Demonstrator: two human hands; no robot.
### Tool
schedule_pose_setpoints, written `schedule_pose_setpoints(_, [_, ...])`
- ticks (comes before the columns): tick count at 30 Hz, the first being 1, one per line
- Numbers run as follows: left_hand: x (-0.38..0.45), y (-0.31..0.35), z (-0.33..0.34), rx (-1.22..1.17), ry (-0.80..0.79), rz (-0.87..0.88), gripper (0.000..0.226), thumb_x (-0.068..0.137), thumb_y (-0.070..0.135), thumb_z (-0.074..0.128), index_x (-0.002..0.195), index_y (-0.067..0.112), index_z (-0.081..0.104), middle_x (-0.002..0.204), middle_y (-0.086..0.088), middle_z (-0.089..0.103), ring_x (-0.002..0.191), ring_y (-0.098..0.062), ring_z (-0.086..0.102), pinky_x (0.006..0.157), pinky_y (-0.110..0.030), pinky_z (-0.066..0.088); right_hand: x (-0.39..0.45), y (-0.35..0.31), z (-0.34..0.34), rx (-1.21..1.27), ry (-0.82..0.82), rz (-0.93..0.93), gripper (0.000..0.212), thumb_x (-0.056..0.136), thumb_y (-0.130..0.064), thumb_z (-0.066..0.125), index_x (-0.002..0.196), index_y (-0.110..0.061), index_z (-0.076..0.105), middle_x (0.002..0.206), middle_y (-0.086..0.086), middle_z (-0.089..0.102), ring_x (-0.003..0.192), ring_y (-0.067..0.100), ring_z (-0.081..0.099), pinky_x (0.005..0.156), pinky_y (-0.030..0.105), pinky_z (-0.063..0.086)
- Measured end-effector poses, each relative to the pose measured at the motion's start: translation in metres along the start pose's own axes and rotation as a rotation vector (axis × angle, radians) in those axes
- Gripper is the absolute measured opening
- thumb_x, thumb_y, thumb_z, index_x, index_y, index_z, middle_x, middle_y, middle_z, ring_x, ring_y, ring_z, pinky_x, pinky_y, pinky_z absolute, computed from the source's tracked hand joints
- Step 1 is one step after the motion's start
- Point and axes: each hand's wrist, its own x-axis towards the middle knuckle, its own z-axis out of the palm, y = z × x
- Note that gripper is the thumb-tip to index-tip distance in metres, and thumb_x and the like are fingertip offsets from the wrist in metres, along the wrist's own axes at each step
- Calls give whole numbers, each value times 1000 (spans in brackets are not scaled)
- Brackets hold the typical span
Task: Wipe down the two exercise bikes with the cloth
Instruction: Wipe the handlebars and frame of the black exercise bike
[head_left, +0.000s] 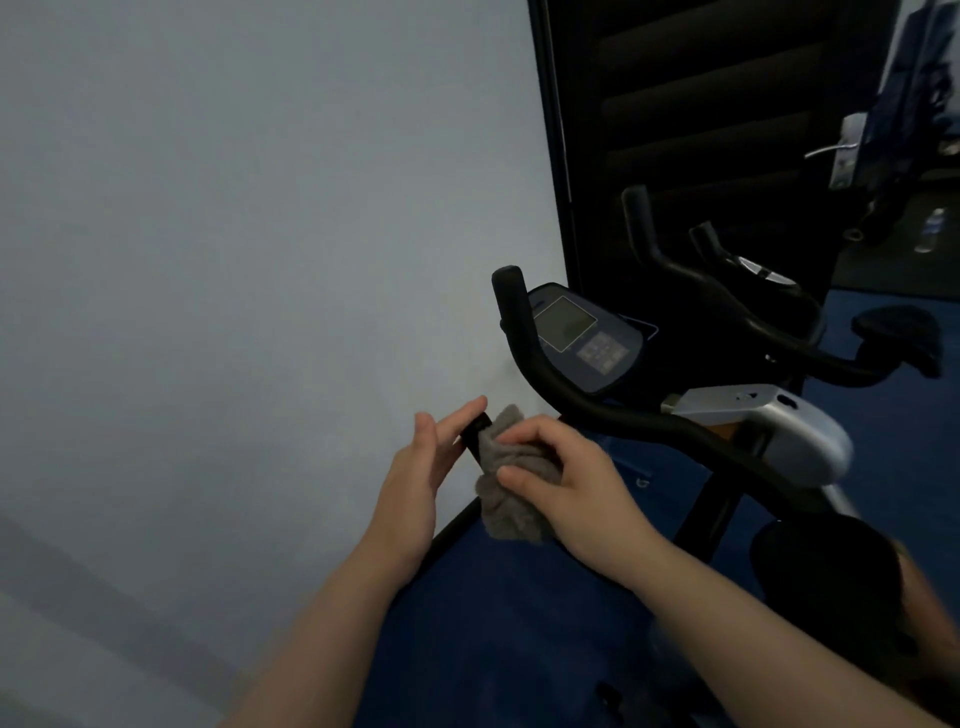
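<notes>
My right hand (566, 488) is curled around a crumpled grey terry cloth (511, 488), thumb on the near side and fingers (540, 434) folded over the top, and the cloth is wrapped onto the near end of the black curved handlebar (654, 423) of the closer exercise bike. Only a short black tip of that bar end (474, 435) pokes out to the left of the cloth. My left hand (423, 467) sits just beside it with the fingers straight and relaxed, the fingertips (470, 408) lying along that black tip; I cannot tell whether they actually press on it. It grips nothing.

The handlebar sweeps up from the cloth to an upright grip (511, 296) next to the pale grey wall (234, 234). Behind it is the bike's dark oval console (582, 338) with a greyish square screen and a keypad below it. To the right of the bar a silver plastic housing (779, 426) sits on the frame, and lower right I see a dark rounded saddle (831, 582).

The second exercise bike (727, 291) stands further back, well apart from my hands, its black handlebars rising in front of a dark slatted door (701, 104) with a metal lever handle (836, 150). The floor is blue carpet (519, 623).
</notes>
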Motion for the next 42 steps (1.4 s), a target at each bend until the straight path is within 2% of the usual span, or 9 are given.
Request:
schedule_pose_setpoints(4, [-15, 7, -5, 25, 40, 66, 55, 98, 59, 26, 132, 30, 59, 135, 10, 60, 130, -3, 50, 114, -33, 36, 9, -18, -6, 182, -145, 59, 7, 93, -15, 64, 99, -13, 65, 86, -5, 72, 83, 7, 69, 70, 18, 51])
schedule_pose_setpoints(8, [-36, 4, -2, -116, 131, 115, 39, 94, 49, 43, 115, 28, 68, 120, 4, 68, 114, -10, 63, 91, -24, 53, 10, -21, -10, 207, -190, 141, 10, 95, -21, 62, 97, -11, 60, 78, 0, 73, 72, 9, 70, 60, 19, 51])
schedule_pose_setpoints(15, [-49, -12, 27, -102, 154, 11, 43, 83, 53, 62, 109, 20, 63, 96, 2, 71, 89, -16, 69, 75, -27, 57, 17, -11, -13, -162, -129, 30, 7, 88, -26, 70, 85, -29, 65, 82, -8, 68, 77, -2, 64, 65, 12, 47])
schedule_pose_setpoints(21, [-30, -9, 35, -20, 372, 47, 42, 73, 54, 61, 103, 25, 61, 83, 12, 67, 71, 3, 61, 59, -10, 48, 46, -4, -5, -199, 119, 69, 20, 84, -19, 74, 94, -23, 58, 102, -6, 56, 101, 11, 55, 89, 32, 49])
schedule_pose_setpoints(25, [-29, -17, 40, 35, 441, 55, 32, 87, 52, 46, 102, 27, 60, 97, 6, 64, 84, -1, 61, 68, -9, 46, 22, 8, 17, -323, 357, 16, 18, 88, -23, 69, 81, -33, 55, 92, -15, 55, 91, 6, 55, 77, 25, 49])
schedule_pose_setpoints(28, [-21, -15, 33, 144, 465, 111, 20, 98, 39, 40, 103, 32, 59, 105, 6, 59, 94, -1, 56, 76, -6, 42, 14, 7, 24, -193, 304, 154, 9, 99, -30, 49, 93, -31, 55, 84, -14, 62, 78, 5, 61, 62, 20, 47])
schedule_pose_setpoints(32, [-2, -9, 20, 182, 365, 150, 24, 104, 24, 39, 109, 24, 62, 110, 10, 63, 102, 3, 57, 82, -6, 41, 6, 1, 38, -461, 99, 139, 37, 94, -59, 40, 115, -30, 45, 95, -11, 61, 84, 7, 59, 64, 25, 44])
schedule_pose_setpoints(36, [11, -8, 9, 197, 215, 157, 34, 105, 18, 36, 108, 19, 70, 108, 5, 70, 102, -1, 62, 84, -8, 44, 26, -1, 39, -632, -65, 141, 43, 97, -50, 47, 121, -16, 38, 109, 4, 62, 93, 21, 61, 72, 36, 49])
schedule_pose_setpoints(42, [13, -18, 3, 171, 184, 181, 40, 105, 30, 32, 115, 19, 70, 113, 8, 70, 109, -3, 61, 91, -10, 43, 23, 5, 39, -716, -49, 110, 36, 99, -45, 48, 120, -17, 37, 109, 2, 61, 89, 21, 62, 67, 35, 48])
